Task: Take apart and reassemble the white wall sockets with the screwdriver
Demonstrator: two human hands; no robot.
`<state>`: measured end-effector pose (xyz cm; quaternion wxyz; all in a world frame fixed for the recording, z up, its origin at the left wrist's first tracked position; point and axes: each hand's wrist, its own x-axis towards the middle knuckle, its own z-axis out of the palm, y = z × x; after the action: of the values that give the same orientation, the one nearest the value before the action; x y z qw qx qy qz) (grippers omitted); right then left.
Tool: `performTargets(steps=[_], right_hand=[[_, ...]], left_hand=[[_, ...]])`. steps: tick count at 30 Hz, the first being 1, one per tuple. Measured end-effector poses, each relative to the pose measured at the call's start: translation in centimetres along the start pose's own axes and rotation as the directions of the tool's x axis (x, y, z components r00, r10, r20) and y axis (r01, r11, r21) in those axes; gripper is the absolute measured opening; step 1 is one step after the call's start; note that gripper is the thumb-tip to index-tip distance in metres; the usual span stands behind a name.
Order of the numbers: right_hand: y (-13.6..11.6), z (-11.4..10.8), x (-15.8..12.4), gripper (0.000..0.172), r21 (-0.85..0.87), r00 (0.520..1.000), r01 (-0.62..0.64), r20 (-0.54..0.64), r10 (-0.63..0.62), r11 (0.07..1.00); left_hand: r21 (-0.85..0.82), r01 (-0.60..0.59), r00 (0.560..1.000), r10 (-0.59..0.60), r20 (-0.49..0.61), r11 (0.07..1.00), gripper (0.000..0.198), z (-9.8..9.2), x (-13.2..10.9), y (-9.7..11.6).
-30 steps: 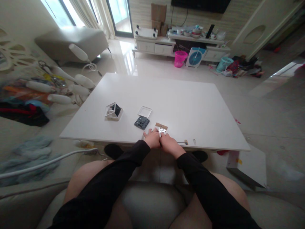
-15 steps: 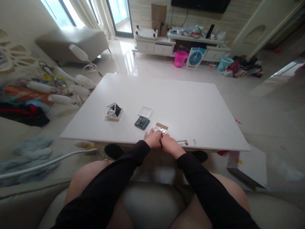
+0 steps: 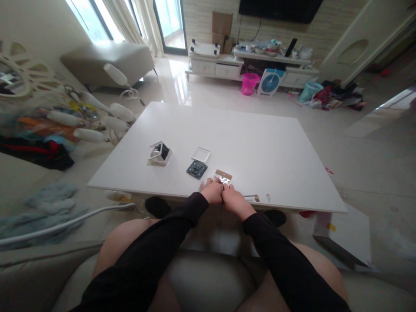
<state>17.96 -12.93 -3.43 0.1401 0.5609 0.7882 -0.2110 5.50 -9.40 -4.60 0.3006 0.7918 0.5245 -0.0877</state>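
At the near edge of the white table [image 3: 260, 147], my left hand [image 3: 212, 191] lies over a small square piece [image 3: 224, 174] with a brown strip and a shiny silver face, its fingers curled on the near part. Close against it, my right hand [image 3: 233, 200] has its fingers drawn together over the same piece; whatever is between them is hidden. Just left of the hands rests a dark grey square plate [image 3: 197, 169], with a pale see-through square cover [image 3: 200, 154] behind it. A thin rod with a multicoloured end [image 3: 256, 198] and a tiny clear piece [image 3: 268, 197] lie to the right.
Farther left on the table stands a white open box-like holder [image 3: 160, 154] with a black panel. A lamp with white shades [image 3: 117, 112] crowds the table's left side. Beneath the right corner is a grey-white box [image 3: 347, 236]. A pink basket [image 3: 249, 83] stands beyond.
The whole view has shifted slightly, so everything appears a little to the right and lower. My hands stay together over the square piece, with only slight movement of the fingers.
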Motion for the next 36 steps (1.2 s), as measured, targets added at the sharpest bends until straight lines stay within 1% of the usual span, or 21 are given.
performTargets(steps=[5,7,9,10,12,13,14,16,19,22,24,28,31,33,34,36], right_hand=[[0.3,-0.6,-0.1,0.042,0.031,1.000,-0.016,0.014,0.016,0.999],[0.5,-0.9,-0.2,0.040,0.039,0.999,-0.022,0.025,0.021,0.999],[0.8,-1.3,-0.3,0.036,0.035,0.999,-0.034,0.038,0.032,0.999],[0.9,-1.4,-0.3,0.035,0.028,0.998,-0.044,0.037,0.043,0.999],[1.1,-1.6,-0.4,0.035,0.011,0.997,-0.070,0.037,0.069,0.998],[1.2,-1.7,-0.5,0.036,0.001,0.996,-0.081,0.041,0.081,0.997],[1.3,-1.8,-0.5,0.036,-0.008,0.995,-0.090,0.048,0.091,0.996],[1.3,-2.1,-0.7,0.033,-0.020,0.992,-0.100,0.071,0.102,0.995],[1.2,-2.6,-1.1,0.030,-0.024,0.989,-0.105,0.101,0.107,0.994],[0.9,-3.0,-1.5,0.031,-0.018,0.988,-0.101,0.115,0.102,0.995],[0.7,-3.2,-1.7,0.032,-0.013,0.988,-0.096,0.118,0.097,0.995],[0.7,-3.4,-1.8,0.032,-0.008,0.989,-0.083,0.125,0.083,0.997],[0.8,-3.4,-1.7,0.031,0.002,0.989,-0.082,0.124,0.081,0.997],[0.8,-3.5,-1.7,0.032,0.007,0.989,-0.082,0.123,0.080,0.997],[0.8,-3.5,-1.7,0.033,0.010,0.989,-0.083,0.124,0.081,0.997],[0.7,-3.5,-1.7,0.035,0.013,0.989,-0.085,0.125,0.083,0.996]], left_hand=[[-0.014,-0.001,1.000,0.001,-0.017,1.000,0.070,-0.3,0.0,0.1],[-0.038,-0.010,1.000,0.009,-0.029,0.999,0.080,-0.9,0.0,-0.1],[-0.057,-0.012,0.999,0.009,-0.053,0.998,0.087,-2.0,0.0,-0.6],[-0.061,-0.012,0.997,0.008,-0.075,0.998,0.087,-2.6,-0.1,-0.9],[-0.056,0.006,0.989,-0.014,-0.145,0.998,0.076,-3.7,-0.1,-1.8],[-0.042,0.025,0.984,-0.032,-0.178,0.999,0.069,-4.1,-0.2,-2.3],[-0.026,0.079,0.977,-0.083,-0.199,0.997,0.063,-4.3,-0.2,-2.7],[0.013,0.136,0.974,-0.131,-0.183,0.991,0.053,-4.2,-0.1,-3.5],[0.053,0.141,0.979,-0.131,-0.155,0.989,0.045,-3.0,0.0,-4.0],[0.117,0.135,0.980,-0.115,-0.163,0.984,0.042,-1.8,0.1,-4.1],[0.145,0.125,0.979,-0.098,-0.179,0.982,0.043,-1.5,0.2,-4.2],[0.170,0.116,0.978,-0.082,-0.194,0.979,0.043,-1.6,0.1,-4.4],[0.175,0.113,0.979,-0.080,-0.187,0.978,0.038,-1.9,0.0,-4.4],[0.167,0.101,0.977,-0.066,-0.203,0.981,0.041,-2.3,-0.1,-4.4],[0.159,0.082,0.974,-0.045,-0.221,0.984,0.044,-2.4,-0.2,-4.3],[0.157,-0.014,0.966,0.054,-0.252,0.987,0.047,-2.7,-0.4,-4.0]])
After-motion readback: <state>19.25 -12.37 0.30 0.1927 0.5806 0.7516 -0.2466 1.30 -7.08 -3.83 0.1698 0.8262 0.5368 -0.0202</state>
